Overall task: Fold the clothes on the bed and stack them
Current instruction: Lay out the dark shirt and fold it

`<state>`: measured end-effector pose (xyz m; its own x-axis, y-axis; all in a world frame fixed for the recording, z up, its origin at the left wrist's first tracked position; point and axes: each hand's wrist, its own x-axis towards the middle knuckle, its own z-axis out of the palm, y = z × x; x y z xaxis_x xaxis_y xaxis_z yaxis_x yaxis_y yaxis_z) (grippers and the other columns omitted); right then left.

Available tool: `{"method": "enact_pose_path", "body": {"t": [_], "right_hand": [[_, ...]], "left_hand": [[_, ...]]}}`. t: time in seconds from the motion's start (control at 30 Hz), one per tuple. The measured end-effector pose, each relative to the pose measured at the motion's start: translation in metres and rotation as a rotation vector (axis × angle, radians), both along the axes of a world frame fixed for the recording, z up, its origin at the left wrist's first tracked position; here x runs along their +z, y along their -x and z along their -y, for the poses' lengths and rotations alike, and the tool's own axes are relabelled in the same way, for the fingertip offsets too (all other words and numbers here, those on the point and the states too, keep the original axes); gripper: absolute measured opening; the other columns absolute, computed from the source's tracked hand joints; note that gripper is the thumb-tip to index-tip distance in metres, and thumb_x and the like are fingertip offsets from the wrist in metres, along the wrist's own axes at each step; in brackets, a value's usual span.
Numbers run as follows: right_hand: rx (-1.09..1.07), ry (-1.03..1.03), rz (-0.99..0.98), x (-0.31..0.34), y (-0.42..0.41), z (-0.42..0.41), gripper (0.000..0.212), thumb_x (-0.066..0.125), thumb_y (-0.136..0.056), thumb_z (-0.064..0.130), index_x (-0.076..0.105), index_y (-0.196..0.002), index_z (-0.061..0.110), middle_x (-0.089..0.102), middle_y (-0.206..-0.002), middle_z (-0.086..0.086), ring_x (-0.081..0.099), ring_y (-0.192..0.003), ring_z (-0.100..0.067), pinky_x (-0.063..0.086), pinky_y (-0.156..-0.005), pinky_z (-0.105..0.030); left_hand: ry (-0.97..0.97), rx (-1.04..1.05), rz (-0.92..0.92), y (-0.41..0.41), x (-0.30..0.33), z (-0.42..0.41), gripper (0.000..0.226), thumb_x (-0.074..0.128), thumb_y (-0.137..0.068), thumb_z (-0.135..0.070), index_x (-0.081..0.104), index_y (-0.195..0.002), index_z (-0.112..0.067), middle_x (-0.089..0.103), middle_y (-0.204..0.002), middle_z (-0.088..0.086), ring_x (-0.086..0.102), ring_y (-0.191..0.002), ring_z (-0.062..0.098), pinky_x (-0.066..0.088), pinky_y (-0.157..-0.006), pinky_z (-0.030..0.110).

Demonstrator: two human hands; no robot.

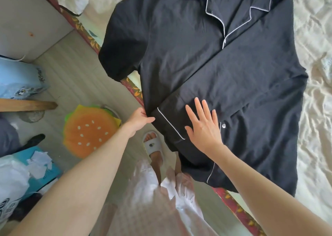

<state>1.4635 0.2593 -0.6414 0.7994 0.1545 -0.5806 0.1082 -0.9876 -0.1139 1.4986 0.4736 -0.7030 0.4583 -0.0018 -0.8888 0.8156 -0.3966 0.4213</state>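
Hands (204,126) on dark shirt (206,65), seemingly pyjamas

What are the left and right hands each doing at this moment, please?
Left hand: pinches the edge of the dark pyjama shirt.
Right hand: open, fingers spread flat on the shirt, holding nothing.

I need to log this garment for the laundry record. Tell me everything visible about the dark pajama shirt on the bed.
The pajama shirt is black or dark navy, a matte woven fabric with white piping on its notched collar, front placket and sleeve cuff, plus a clear button. It lies face up on the cream bedsheet, with one sleeve folded across the front and its lower hem overhanging the bed edge. The left hand pinches the shirt's side edge by the cuff; the right hand rests flat on it.
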Motion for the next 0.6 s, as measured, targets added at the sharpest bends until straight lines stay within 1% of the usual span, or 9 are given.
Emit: {"method": "enact_pose_path", "body": {"t": [0.07, 0.17, 0.2, 0.33, 0.43, 0.47, 0.5, 0.57, 0.6], "right_hand": [[0.001, 0.005, 0.011, -0.004, 0.000, 0.001, 0.064, 0.045, -0.098, 0.034, 0.012, -0.152, 0.024, -0.007, -0.160, -0.005, -0.011, -0.146, -0.026, 0.001, -0.117, -0.048], [0.008, 0.019, 0.012, -0.008, 0.000, 0.001, 0.065, 0.047, -0.097, 0.031, 0.012, -0.152, 0.024, -0.006, -0.160, -0.005, -0.009, -0.147, -0.026, 0.003, -0.117, -0.048], [0.015, 0.030, 0.006, -0.008, 0.001, 0.001, 0.066, 0.047, -0.097, 0.031, 0.011, -0.152, 0.024, -0.006, -0.160, -0.005, -0.009, -0.147, -0.026, 0.003, -0.117, -0.047], [0.039, 0.053, -0.019, -0.008, 0.000, 0.004, 0.069, 0.049, -0.096, 0.028, 0.010, -0.152, 0.024, -0.008, -0.160, -0.005, -0.010, -0.147, -0.026, 0.004, -0.117, -0.047], [0.039, 0.061, -0.027, -0.007, -0.001, 0.003, 0.069, 0.049, -0.096, 0.027, 0.010, -0.152, 0.023, -0.009, -0.160, -0.005, -0.010, -0.147, -0.025, 0.006, -0.117, -0.048], [0.038, 0.062, -0.033, -0.006, -0.001, 0.002, 0.068, 0.049, -0.096, 0.027, 0.010, -0.152, 0.023, -0.009, -0.160, -0.005, -0.010, -0.146, -0.025, 0.006, -0.117, -0.048], [0.035, 0.062, -0.036, -0.006, -0.001, 0.001, 0.068, 0.049, -0.096, 0.027, 0.010, -0.152, 0.023, -0.009, -0.160, -0.005, -0.010, -0.146, -0.025, 0.006, -0.117, -0.048], [0.031, 0.058, -0.040, -0.005, -0.003, 0.001, 0.067, 0.048, -0.096, 0.028, 0.010, -0.152, 0.023, -0.009, -0.160, -0.005, -0.011, -0.146, -0.025, 0.006, -0.117, -0.048], [0.033, 0.057, -0.044, -0.005, -0.003, 0.001, 0.067, 0.047, -0.096, 0.028, 0.010, -0.152, 0.023, -0.010, -0.160, -0.004, -0.011, -0.146, -0.025, 0.006, -0.117, -0.047]], "left_hand": [[0.027, -0.041, 0.004, 0.016, -0.006, 0.001, 0.032, 0.066, -0.089, -0.017, 0.054, -0.117, -0.008, 0.058, -0.106, 0.000, 0.053, -0.098, 0.017, 0.043, -0.087, 0.030], [-0.015, 0.046, 0.101, 0.039, -0.016, -0.004, 0.018, 0.065, -0.089, -0.022, 0.058, -0.103, -0.014, 0.060, -0.094, -0.006, 0.054, -0.089, 0.013, 0.042, -0.071, 0.021], [-0.036, 0.073, 0.125, 0.045, -0.019, -0.008, 0.014, 0.063, -0.090, -0.023, 0.057, -0.098, -0.014, 0.060, -0.090, -0.007, 0.055, -0.086, 0.014, 0.041, -0.066, 0.020], [-0.058, 0.068, 0.184, 0.055, -0.021, -0.024, 0.013, 0.056, -0.094, -0.024, 0.054, -0.087, -0.013, 0.063, -0.083, 0.001, 0.057, -0.081, 0.020, 0.041, -0.069, 0.031], [-0.052, 0.050, 0.221, 0.056, -0.016, -0.023, 0.018, 0.053, -0.096, -0.025, 0.049, -0.080, -0.017, 0.056, -0.073, -0.002, 0.052, -0.075, 0.020, 0.038, -0.063, 0.030], [-0.028, 0.049, 0.207, 0.058, -0.014, -0.022, 0.014, 0.055, -0.095, -0.027, 0.050, -0.086, -0.017, 0.057, -0.078, -0.004, 0.053, -0.079, 0.019, 0.041, -0.064, 0.028], [0.008, 0.040, 0.168, 0.060, -0.013, -0.021, 0.016, 0.059, -0.092, -0.030, 0.052, -0.096, -0.016, 0.060, -0.088, -0.004, 0.056, -0.086, 0.018, 0.045, -0.070, 0.028], [0.037, -0.009, 0.070, 0.065, -0.013, -0.019, 0.041, 0.069, -0.085, -0.028, 0.051, -0.119, -0.012, 0.059, -0.108, -0.002, 0.055, -0.101, 0.017, 0.048, -0.087, 0.032], [0.020, -0.043, 0.056, 0.068, -0.014, -0.019, 0.046, 0.072, -0.083, -0.022, 0.051, -0.122, -0.009, 0.058, -0.109, 0.000, 0.055, -0.102, 0.018, 0.047, -0.088, 0.032]]}}
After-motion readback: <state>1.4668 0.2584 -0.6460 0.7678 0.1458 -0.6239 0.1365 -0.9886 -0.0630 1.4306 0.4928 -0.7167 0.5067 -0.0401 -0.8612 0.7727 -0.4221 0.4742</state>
